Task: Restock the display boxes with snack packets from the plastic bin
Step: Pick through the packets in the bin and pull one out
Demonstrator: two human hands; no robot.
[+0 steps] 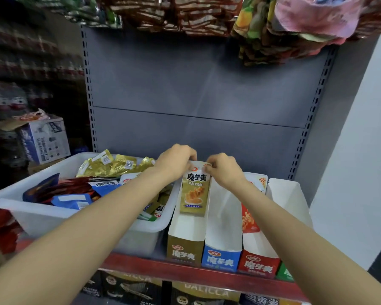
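A gold snack packet (194, 188) is standing upright at the back of the gold display box (185, 243), its top edge being pinched from both sides: the left hand (176, 162) is curling its fingers around the upper left corner while the right hand (223, 169) is gripping the upper right corner. The gold box is sitting at the left end of a row, touching a blue display box (221, 258), with a red display box (259, 264) beside that holding a red packet (249, 219), and a green box (285, 272) just showing at the far right. To the left, the white plastic bin (42, 213) is lying just beside the gold box, heaped with gold, blue and red packets (110, 165). Everything is resting on a red-edged shelf (207, 272) against a grey back panel (202, 89), with hanging snack bags (273, 29) overhead and a cardboard carton (43, 139) standing off to the left.
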